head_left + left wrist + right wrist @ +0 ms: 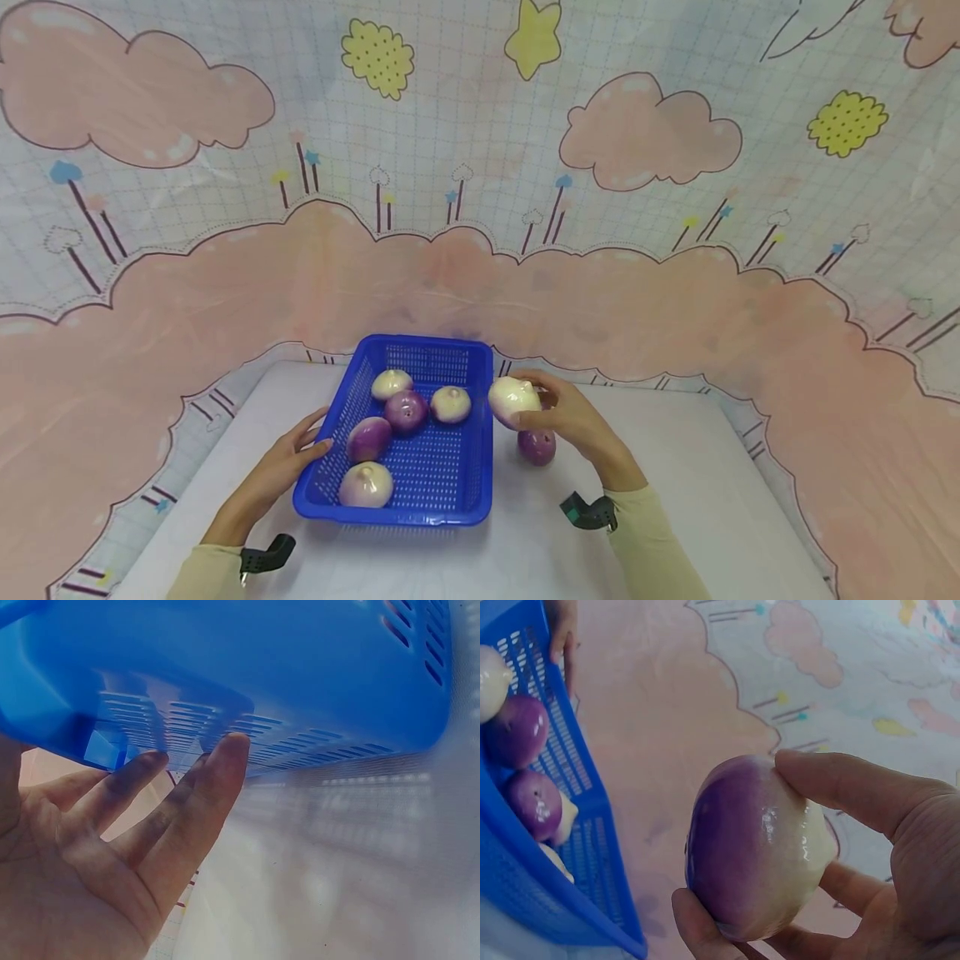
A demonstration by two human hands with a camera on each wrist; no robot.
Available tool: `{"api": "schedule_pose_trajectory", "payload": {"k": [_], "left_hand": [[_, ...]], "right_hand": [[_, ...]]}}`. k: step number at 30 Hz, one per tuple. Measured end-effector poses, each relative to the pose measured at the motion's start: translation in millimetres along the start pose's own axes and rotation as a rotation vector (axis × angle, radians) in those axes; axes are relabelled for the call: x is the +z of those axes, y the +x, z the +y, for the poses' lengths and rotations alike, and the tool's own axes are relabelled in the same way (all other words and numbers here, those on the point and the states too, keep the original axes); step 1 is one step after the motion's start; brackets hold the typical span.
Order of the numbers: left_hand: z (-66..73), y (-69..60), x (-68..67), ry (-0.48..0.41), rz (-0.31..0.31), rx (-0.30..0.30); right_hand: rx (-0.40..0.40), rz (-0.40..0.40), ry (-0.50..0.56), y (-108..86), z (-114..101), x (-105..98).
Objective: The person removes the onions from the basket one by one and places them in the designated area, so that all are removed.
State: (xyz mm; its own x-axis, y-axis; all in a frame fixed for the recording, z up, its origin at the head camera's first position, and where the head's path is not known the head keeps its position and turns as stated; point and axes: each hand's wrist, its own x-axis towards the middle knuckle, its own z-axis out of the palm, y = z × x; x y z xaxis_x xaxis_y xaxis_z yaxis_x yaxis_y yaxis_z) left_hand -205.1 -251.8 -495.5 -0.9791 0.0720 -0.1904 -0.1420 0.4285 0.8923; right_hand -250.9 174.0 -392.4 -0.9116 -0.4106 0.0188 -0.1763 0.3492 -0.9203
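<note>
A blue perforated plastic basket stands on the white table with several glossy purple-and-white onions inside. At its left side is my left hand, the thumb at the rim. In the left wrist view, its nearly straight fingers touch the basket's outer wall. My right hand holds a purple-and-white onion between thumb and fingers, just right of the basket's right rim. Another purple onion lies on the table below that hand, partly covered by it.
The white table extends to both sides of the basket. Behind it rises a printed cloth backdrop with clouds and stars. A dark wrist device is on the left arm, and a similar device is on the right.
</note>
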Motion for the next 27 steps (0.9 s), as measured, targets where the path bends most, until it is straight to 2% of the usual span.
{"api": "schedule_pose_trajectory", "payload": {"k": [5,13,20,27], "left_hand": [[0.1,1.1,0.0,-0.001,-0.001,0.005],[-0.7,0.4,0.0,0.003,-0.003,0.002],[-1.8,0.8,0.4,-0.007,-0.008,-0.001],[-2.1,0.9,-0.2,-0.003,-0.006,-0.003]], "right_hand": [[-0.011,0.038,0.0,-3.0,11,-15],[0.05,0.116,-0.034,-6.1,27,-29],[0.065,0.184,-0.053,-5.1,43,-40],[0.097,0.225,-0.025,-0.5,61,-49]]}}
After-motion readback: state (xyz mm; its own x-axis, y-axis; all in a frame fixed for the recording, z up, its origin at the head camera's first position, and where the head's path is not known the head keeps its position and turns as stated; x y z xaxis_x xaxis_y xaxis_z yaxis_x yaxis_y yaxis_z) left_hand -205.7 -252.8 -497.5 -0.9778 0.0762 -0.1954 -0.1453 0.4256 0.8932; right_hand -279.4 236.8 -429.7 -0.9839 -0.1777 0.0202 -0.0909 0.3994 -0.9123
